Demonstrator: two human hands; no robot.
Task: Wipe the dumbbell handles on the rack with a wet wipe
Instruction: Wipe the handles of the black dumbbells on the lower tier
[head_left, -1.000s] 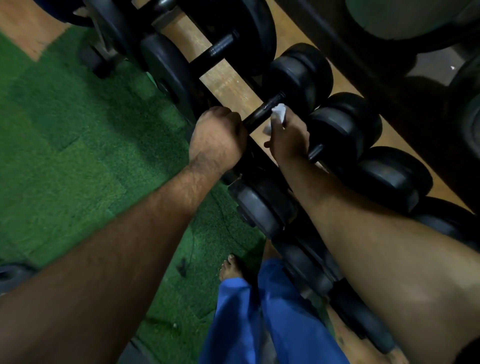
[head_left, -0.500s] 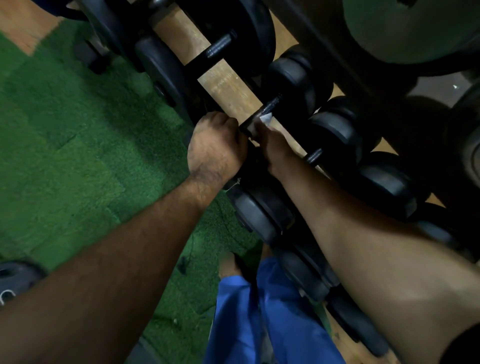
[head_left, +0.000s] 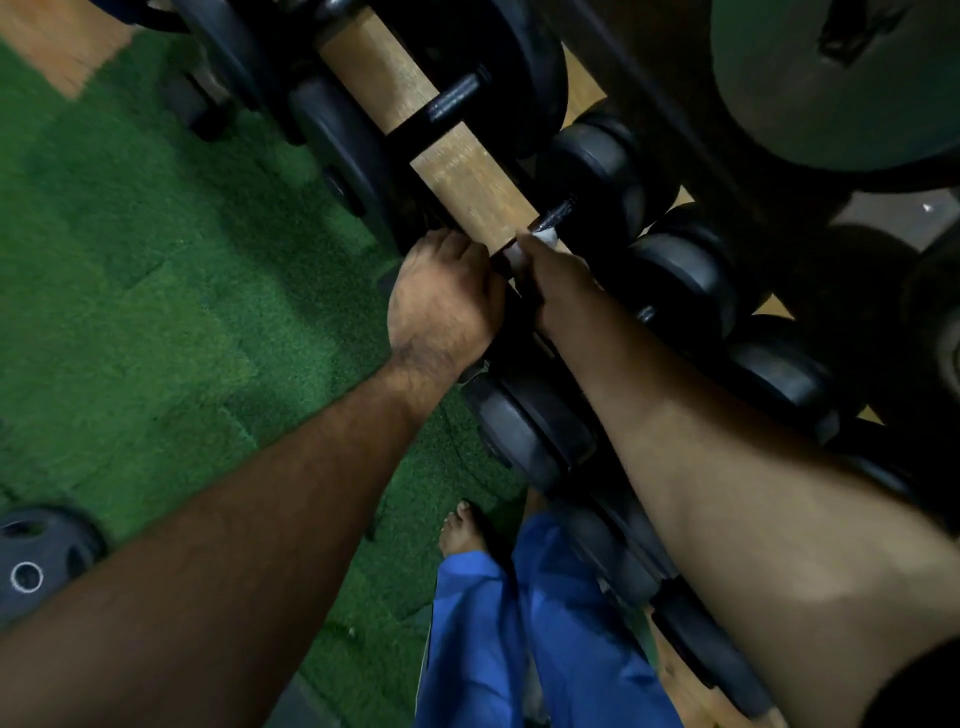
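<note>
The step in hand is the wiping of one dumbbell handle (head_left: 555, 214), and I judge it is in the middle, not at the end. The right hand (head_left: 558, 283) pinches the white wet wipe (head_left: 537, 244) against the near part of this handle; only a small corner of the wipe shows above the fingers. The left hand (head_left: 444, 301) has a clenched grip at the near end of the same dumbbell, just beside the right hand. What exactly its fingers hold is hidden under the hand, so I cannot tell whether it is the handle end or the weight head.

The dumbbell lies on the wooden rack (head_left: 467, 179), between other dumbbells. Its long axis runs across the rack rail, from lower left to upper right in the picture, away from the person. The far head (head_left: 597, 176) points to the upper right, and a short dark piece of the handle is bare between the wipe and this head.

The next move, as I judge it, calls for sliding the wipe along this axis toward the far head, with some turning around the bar, while the left hand keeps the dumbbell from rolling. After that, the neighbouring handle (head_left: 454, 104) further up the rack may be wiped.
</note>
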